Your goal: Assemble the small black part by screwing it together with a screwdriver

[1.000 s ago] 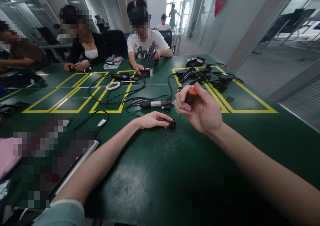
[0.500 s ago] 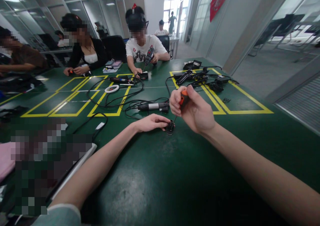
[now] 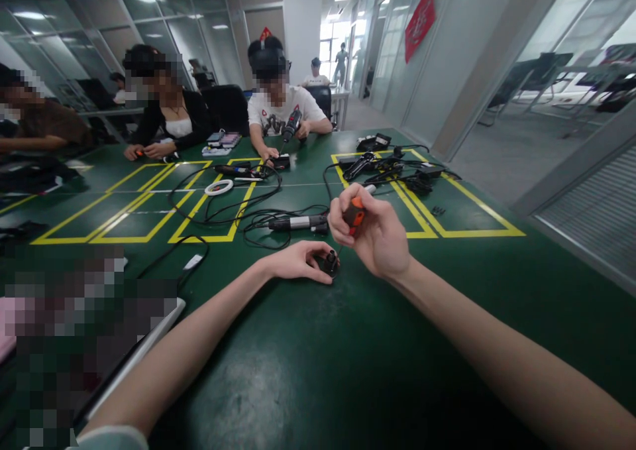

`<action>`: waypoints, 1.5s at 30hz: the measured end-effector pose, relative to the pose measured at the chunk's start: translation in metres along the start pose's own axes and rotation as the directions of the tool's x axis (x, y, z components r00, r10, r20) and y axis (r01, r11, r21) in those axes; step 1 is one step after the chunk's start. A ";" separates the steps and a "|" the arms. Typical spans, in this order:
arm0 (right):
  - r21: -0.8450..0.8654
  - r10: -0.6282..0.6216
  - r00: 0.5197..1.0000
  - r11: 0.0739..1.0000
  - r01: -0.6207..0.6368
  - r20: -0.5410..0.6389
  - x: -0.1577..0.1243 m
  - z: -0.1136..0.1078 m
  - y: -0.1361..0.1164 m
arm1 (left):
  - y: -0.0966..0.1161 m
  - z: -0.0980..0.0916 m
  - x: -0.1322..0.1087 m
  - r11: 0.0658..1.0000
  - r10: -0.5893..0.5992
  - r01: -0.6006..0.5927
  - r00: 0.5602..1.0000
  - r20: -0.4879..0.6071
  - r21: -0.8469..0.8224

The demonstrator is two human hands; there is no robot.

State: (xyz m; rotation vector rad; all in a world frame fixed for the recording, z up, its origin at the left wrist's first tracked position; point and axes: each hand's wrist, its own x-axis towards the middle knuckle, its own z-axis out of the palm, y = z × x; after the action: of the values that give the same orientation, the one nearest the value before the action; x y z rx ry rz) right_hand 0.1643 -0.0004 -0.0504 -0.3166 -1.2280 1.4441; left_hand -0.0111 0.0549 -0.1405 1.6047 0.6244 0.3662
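In the head view my left hand (image 3: 303, 262) curls its thumb and fingers around a small black round part (image 3: 329, 262) on the green table (image 3: 298, 357). A short post stands up from that part. My right hand (image 3: 380, 234) is wrapped around the orange-and-black handle of a screwdriver (image 3: 355, 217). Its thin shaft slants down and left toward the black part; I cannot make out exactly where the tip rests. Just behind my hands lies a black-and-silver electric screwdriver (image 3: 299, 223) with its cable.
Black cables and devices (image 3: 392, 168) lie at the back right within yellow tape, near several small screws (image 3: 438, 211). A white ring (image 3: 218, 187) lies left of centre. Across the table a co-worker (image 3: 281, 115) holds a power drill (image 3: 291, 125). A white-edged tray (image 3: 139, 354) is at left.
My left thumb has opened out and moved round the near side of the black part, so the hand now encircles it. My right hand still holds the screwdriver. The view has shifted slightly.
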 end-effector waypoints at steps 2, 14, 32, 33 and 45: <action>-0.007 -0.005 1.000 1.000 0.005 -0.008 0.002 -0.001 0.000 | -0.002 0.003 0.001 1.000 0.009 -0.009 1.000 -0.017 0.020; 0.008 0.004 1.000 1.000 -0.004 -0.007 -0.007 0.006 0.002 | -0.001 0.009 0.001 0.981 0.063 -0.048 0.995 -0.075 0.186; -0.052 0.008 0.998 0.999 -0.011 -0.067 -0.002 0.005 0.000 | -0.001 0.012 0.003 0.998 0.039 -0.032 0.992 -0.120 0.060; -0.063 0.007 0.997 0.998 -0.011 -0.073 -0.001 0.004 -0.002 | 0.000 0.012 0.002 0.998 0.037 -0.030 0.992 -0.124 0.058; -0.025 0.040 0.998 0.999 -0.041 -0.057 -0.004 0.005 -0.003 | 0.000 0.013 0.000 0.996 0.054 -0.049 0.995 -0.082 0.069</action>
State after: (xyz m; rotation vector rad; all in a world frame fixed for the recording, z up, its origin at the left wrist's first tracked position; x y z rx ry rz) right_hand 0.1636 -0.0071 -0.0475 -0.3994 -1.2011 1.4453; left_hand -0.0037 0.0449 -0.1426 1.6786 0.6660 0.4569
